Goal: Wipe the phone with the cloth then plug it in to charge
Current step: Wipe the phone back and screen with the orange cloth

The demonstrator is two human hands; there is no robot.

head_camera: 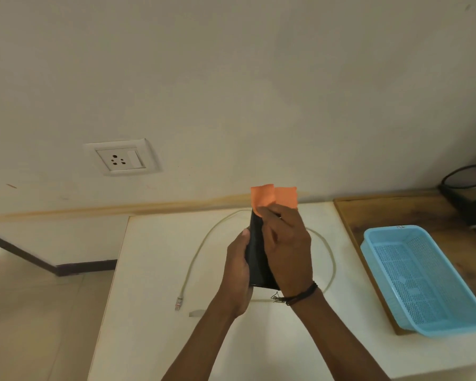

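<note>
A black phone (256, 251) is held upright above the white table (154, 270). My left hand (238, 273) grips its lower left edge from behind. My right hand (286, 248) presses an orange cloth (272, 198) against the phone's upper face; the cloth sticks out above the fingers. A pale charging cable (201, 248) lies in a loop on the table around and behind my hands, its plug end (178, 303) at the lower left. A white wall socket (121, 158) sits on the wall at the upper left.
A light blue perforated basket (421, 279) rests on a wooden board (368, 210) at the right. A black wire rack (467, 188) stands at the far right against the wall. The table's left edge drops to a tiled floor (25, 312).
</note>
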